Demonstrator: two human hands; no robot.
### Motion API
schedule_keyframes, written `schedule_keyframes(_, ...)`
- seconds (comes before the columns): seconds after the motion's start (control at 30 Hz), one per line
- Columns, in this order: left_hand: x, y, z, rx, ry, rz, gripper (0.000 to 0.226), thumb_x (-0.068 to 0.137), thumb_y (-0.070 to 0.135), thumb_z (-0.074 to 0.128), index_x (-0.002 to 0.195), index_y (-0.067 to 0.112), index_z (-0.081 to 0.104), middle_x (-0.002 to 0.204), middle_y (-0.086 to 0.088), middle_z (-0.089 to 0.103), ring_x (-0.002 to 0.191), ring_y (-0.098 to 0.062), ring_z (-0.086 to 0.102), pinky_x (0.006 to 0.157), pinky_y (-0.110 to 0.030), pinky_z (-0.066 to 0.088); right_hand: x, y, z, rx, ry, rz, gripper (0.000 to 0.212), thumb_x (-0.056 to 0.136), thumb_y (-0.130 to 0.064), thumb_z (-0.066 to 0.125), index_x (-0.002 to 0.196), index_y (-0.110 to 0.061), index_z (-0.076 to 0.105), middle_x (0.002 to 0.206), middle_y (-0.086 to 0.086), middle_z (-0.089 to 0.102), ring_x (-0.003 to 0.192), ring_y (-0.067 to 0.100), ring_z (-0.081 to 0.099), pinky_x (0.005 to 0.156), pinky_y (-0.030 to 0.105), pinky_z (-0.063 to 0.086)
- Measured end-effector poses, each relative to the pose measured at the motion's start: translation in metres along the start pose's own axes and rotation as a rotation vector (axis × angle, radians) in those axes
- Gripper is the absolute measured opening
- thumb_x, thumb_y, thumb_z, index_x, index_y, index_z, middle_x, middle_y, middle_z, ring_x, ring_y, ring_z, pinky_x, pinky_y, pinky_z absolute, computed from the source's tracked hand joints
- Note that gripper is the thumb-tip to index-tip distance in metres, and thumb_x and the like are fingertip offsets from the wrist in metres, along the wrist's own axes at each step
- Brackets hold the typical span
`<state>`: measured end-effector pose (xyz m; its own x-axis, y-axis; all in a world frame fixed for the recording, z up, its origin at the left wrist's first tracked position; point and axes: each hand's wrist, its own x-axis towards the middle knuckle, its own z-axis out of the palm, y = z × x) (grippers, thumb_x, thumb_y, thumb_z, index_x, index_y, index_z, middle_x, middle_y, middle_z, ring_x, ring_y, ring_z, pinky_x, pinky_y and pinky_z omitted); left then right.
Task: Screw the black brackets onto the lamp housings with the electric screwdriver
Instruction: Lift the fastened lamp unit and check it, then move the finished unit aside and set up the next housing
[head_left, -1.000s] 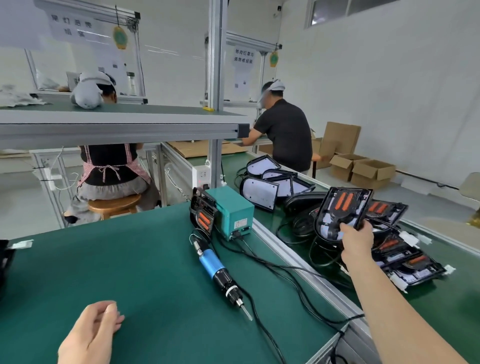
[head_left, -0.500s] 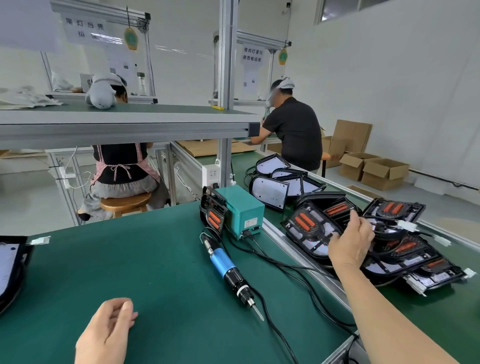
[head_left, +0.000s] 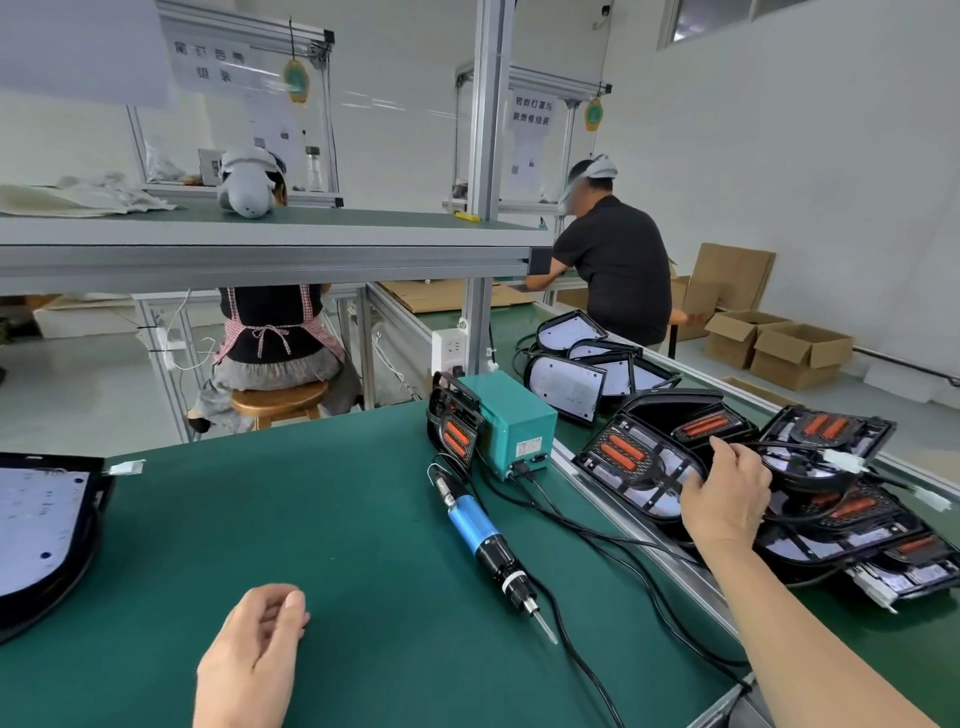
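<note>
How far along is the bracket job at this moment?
Done: nothing confirmable; whether the white-faced housing at the left edge is finished is unclear. In hand: the right hand grips a black lamp housing with orange strips on the conveyor pile. Left: the blue-and-black electric screwdriver lies untouched on the green mat and the left hand is idle, so the screwing remains.

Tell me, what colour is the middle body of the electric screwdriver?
Blue, on the electric screwdriver; the head view shows it.

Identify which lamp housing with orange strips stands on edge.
The lamp housing leaning against the teal box; the others lie in the pile on the conveyor at right.
</note>
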<state>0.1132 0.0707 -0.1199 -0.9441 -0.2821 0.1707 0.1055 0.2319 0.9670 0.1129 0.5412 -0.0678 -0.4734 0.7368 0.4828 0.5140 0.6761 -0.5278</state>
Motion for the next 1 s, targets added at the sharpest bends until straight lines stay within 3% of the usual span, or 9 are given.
schedule_keyframes(0.1, -0.001, 0.001, 0.000, 0.009, -0.022, 0.011, 0.014, 0.095, 0.017, 0.062, 0.086, 0.026, 0.068, 0.087, 0.000, 0.073, 0.081, -0.011, 0.072, 0.069, -0.004, 0.047, -0.006, -0.016, 0.000, 0.071, 0.051, -0.019, 0.052, 0.091, -0.009, 0.069, 0.140, -0.002, 0.053, 0.142, 0.021, 0.046, 0.132, 0.042, 0.037, 0.109, 0.055, 0.033)
schedule_keyframes(0.2, -0.001, 0.001, -0.001, 0.007, -0.035, 0.015, 0.014, 0.095, 0.016, 0.062, 0.086, 0.025, 0.068, 0.088, -0.001, 0.073, 0.086, -0.017, 0.072, 0.080, -0.023, 0.052, -0.019, -0.045, 0.000, 0.187, 0.075, -0.060, 0.050, 0.091, -0.008, 0.068, 0.139, -0.003, 0.054, 0.141, 0.019, 0.046, 0.132, 0.039, 0.037, 0.111, 0.055, 0.032)
schedule_keyframes(0.3, -0.002, 0.002, -0.001, -0.001, -0.036, 0.021, 0.014, 0.096, 0.016, 0.061, 0.086, 0.024, 0.068, 0.087, -0.001, 0.072, 0.086, -0.016, 0.072, 0.077, -0.018, 0.051, -0.042, -0.082, 0.001, 0.320, 0.058, -0.142, 0.050, 0.090, -0.006, 0.068, 0.138, -0.003, 0.054, 0.139, 0.018, 0.047, 0.130, 0.037, 0.039, 0.111, 0.052, 0.034)
schedule_keyframes(0.57, -0.004, 0.006, -0.003, 0.024, -0.058, 0.003, 0.015, 0.097, 0.021, 0.058, 0.086, 0.026, 0.066, 0.090, 0.000, 0.070, 0.090, -0.019, 0.069, 0.087, -0.038, 0.053, -0.131, -0.173, 0.000, 0.625, -0.188, -0.308, 0.050, 0.093, -0.003, 0.065, 0.140, -0.006, 0.051, 0.138, 0.008, 0.046, 0.131, 0.023, 0.038, 0.113, 0.038, 0.031)
schedule_keyframes(0.7, -0.006, 0.008, -0.002, 0.016, -0.062, -0.022, 0.014, 0.098, 0.022, 0.058, 0.087, 0.026, 0.065, 0.092, 0.003, 0.069, 0.090, -0.016, 0.068, 0.086, -0.037, 0.054, -0.181, -0.205, 0.008, 0.706, -0.322, -0.356, 0.052, 0.091, -0.002, 0.066, 0.140, -0.009, 0.052, 0.129, -0.004, 0.044, 0.127, 0.018, 0.040, 0.109, 0.027, 0.030)
schedule_keyframes(0.87, -0.009, 0.013, -0.003, 0.019, -0.091, -0.049, 0.013, 0.098, 0.026, 0.057, 0.088, 0.028, 0.064, 0.093, 0.007, 0.068, 0.091, -0.011, 0.067, 0.083, -0.028, 0.053, -0.231, -0.224, 0.034, 0.654, -0.545, -0.455, 0.052, 0.094, -0.005, 0.064, 0.143, -0.011, 0.049, 0.133, -0.002, 0.047, 0.131, 0.017, 0.037, 0.113, 0.029, 0.029)
schedule_keyframes(0.93, -0.009, 0.015, -0.004, 0.036, -0.097, -0.054, 0.013, 0.097, 0.027, 0.057, 0.087, 0.029, 0.064, 0.092, 0.006, 0.068, 0.088, -0.007, 0.065, 0.081, -0.022, 0.052, -0.242, -0.225, 0.046, 0.614, -0.630, -0.480, 0.052, 0.094, -0.006, 0.064, 0.143, -0.011, 0.048, 0.134, 0.001, 0.049, 0.129, 0.018, 0.038, 0.106, 0.023, 0.029)
schedule_keyframes(1.0, -0.009, 0.017, -0.005, 0.048, -0.098, -0.059, 0.012, 0.097, 0.028, 0.056, 0.088, 0.029, 0.063, 0.093, 0.004, 0.068, 0.087, -0.006, 0.064, 0.079, -0.018, 0.051, -0.247, -0.225, 0.054, 0.582, -0.701, -0.478, 0.052, 0.093, -0.006, 0.064, 0.143, -0.010, 0.048, 0.131, 0.003, 0.051, 0.127, 0.021, 0.042, 0.104, 0.027, 0.033)
